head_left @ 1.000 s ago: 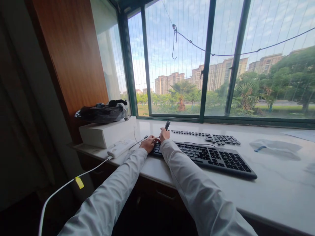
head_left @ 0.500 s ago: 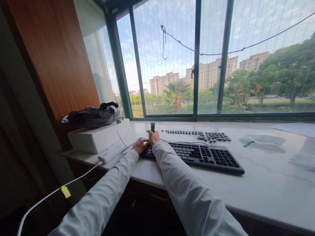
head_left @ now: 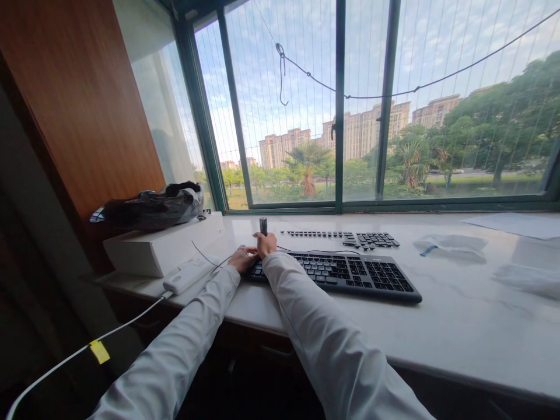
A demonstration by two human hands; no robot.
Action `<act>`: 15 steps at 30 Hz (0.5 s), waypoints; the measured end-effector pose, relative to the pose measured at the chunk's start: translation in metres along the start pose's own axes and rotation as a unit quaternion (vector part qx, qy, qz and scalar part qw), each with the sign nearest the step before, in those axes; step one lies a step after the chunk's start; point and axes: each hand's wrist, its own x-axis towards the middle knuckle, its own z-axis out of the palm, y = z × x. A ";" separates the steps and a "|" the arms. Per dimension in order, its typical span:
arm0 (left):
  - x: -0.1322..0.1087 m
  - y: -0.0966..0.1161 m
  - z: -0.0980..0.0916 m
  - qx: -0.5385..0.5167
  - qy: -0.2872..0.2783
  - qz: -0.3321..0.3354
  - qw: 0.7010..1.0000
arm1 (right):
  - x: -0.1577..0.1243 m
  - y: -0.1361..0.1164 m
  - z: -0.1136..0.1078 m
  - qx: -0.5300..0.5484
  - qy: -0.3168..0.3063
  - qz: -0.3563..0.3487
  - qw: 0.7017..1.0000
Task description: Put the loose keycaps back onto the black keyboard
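Observation:
A black keyboard (head_left: 350, 279) lies on the white countertop, with many of its key places bare on the right. My right hand (head_left: 266, 244) is closed around a dark cylindrical handle (head_left: 263, 226) standing upright over the keyboard's left end. What the handle's lower end touches is hidden by my fingers. Right beside it, my left hand (head_left: 241, 258) grips the keyboard's left corner, its fingers close to the right hand. Loose black keycaps (head_left: 377, 240) lie in rows behind the keyboard.
A white box (head_left: 157, 245) carrying a black bag (head_left: 149, 207) stands at the left. Before it lies a white power strip (head_left: 188, 276) with a white cable (head_left: 109, 333). Clear plastic bags (head_left: 455, 247) and a paper sheet (head_left: 516, 224) are at the right. The window (head_left: 297, 105) borders the back.
My view has turned slightly to the right, so the whole scene sits further left. Both hands keep nearly the same places at the keyboard's left end, and the handle stays upright.

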 end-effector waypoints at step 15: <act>-0.003 0.007 -0.005 -0.053 -0.004 0.020 0.998 | 0.003 0.005 0.001 -0.001 -0.013 -0.025 1.000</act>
